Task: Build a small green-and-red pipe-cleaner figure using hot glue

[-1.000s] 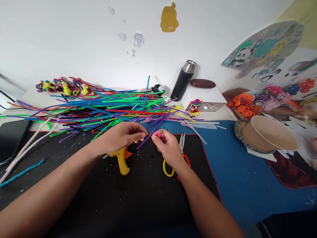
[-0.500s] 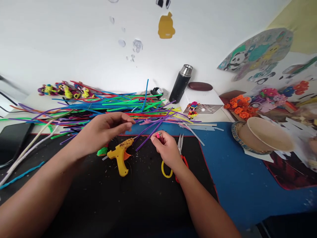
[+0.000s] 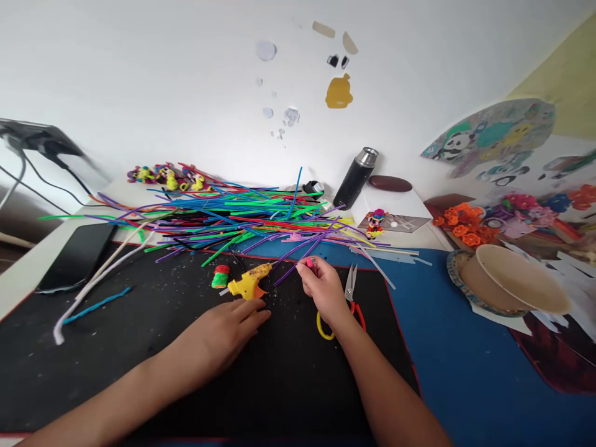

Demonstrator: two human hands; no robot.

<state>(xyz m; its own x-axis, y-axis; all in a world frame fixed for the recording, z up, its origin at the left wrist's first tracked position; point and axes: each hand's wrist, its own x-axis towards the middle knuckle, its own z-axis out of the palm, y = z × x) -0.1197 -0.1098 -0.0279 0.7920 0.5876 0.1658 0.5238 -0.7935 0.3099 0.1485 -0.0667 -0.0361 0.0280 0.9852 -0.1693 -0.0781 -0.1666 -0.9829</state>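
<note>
My left hand point(image 3: 233, 326) reaches over the handle of a yellow glue gun point(image 3: 249, 281), its fingers stretched out and covering the grip. Whether the fingertips touch the handle I cannot tell. Pinched between the thumb and fingers of my right hand point(image 3: 323, 288) is a small pink piece point(image 3: 311, 262), mostly hidden. Scissors point(image 3: 350, 285) with red and yellow handles lie under and beside my right wrist. A green and red fuzzy roll point(image 3: 220, 277) stands just left of the glue gun.
Many coloured pipe cleaners point(image 3: 251, 214) spread along the back. Behind them stands a black thermos point(image 3: 356, 180). A small fuzzy figure point(image 3: 375, 223) is by a white box. A phone point(image 3: 77, 257) lies left on the black mat point(image 3: 153, 323); a beige bowl point(image 3: 521, 279) sits right.
My left hand has come down from above the glue gun to its handle. My right hand still pinches the pink piece. The view has shifted, so things appear lower and further right.
</note>
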